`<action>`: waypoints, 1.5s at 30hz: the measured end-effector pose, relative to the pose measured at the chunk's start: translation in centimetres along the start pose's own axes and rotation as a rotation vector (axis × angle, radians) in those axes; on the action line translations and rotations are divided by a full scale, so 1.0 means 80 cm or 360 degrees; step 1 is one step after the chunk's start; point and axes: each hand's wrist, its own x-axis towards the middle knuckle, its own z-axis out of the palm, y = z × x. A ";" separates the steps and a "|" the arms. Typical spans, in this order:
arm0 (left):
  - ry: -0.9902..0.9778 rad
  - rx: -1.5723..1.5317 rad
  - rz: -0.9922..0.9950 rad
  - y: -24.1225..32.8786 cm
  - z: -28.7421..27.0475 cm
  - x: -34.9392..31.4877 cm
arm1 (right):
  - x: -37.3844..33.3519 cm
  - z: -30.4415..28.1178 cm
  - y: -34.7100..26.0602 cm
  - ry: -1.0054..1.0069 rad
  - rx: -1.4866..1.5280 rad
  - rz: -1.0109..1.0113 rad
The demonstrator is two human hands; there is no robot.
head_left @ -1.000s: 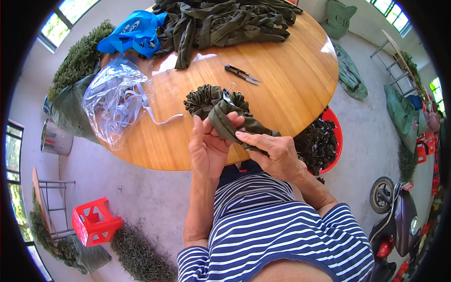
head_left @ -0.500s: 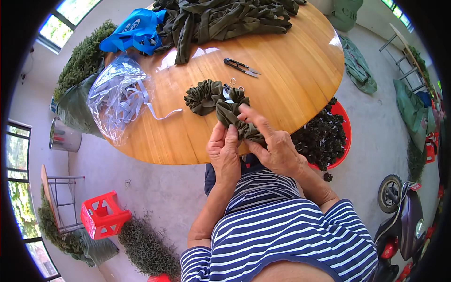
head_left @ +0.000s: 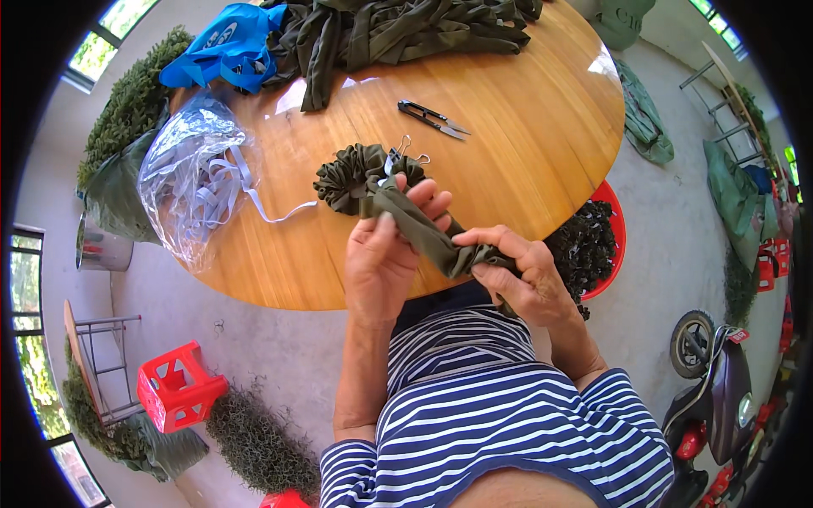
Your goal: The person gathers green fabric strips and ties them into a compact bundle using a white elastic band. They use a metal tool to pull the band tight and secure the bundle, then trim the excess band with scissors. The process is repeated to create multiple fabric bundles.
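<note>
Olive fabric tube (head_left: 417, 230) — over the edge of the surface (head_left: 517, 161); fingers (head_left: 484, 239) of left hand (head_left: 378, 269) and right hand (head_left: 535, 284) grasping separate spots, apparently for tension. Black snips (head_left: 430, 118) — beyond, seemingly within reach.

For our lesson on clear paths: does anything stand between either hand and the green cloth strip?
Nothing visible does. The left hand and right hand both hold the strip directly. The scrunchie and snips lie beyond them on the table, not in between.
</note>
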 end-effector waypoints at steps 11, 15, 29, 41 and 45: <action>0.0087 0.0047 -0.0012 -0.003 -0.003 0.007 | 0.012 0.019 0.009 0.0221 -0.0382 -0.0303; 0.0078 0.0001 -0.0002 0.001 -0.008 0.008 | 0.019 0.020 0.015 0.0269 -0.0463 -0.0525; -0.0012 0.0276 -0.0114 -0.023 -0.009 0.002 | 0.054 0.027 0.022 0.0311 -0.0753 -0.0666; 0.0295 0.0142 -0.0157 -0.008 -0.001 0.008 | 0.042 0.001 0.005 -0.0084 -0.1292 -0.0637; 0.0215 0.0369 -0.0079 -0.018 -0.007 0.007 | 0.044 0.012 0.012 0.0109 -0.1149 -0.0682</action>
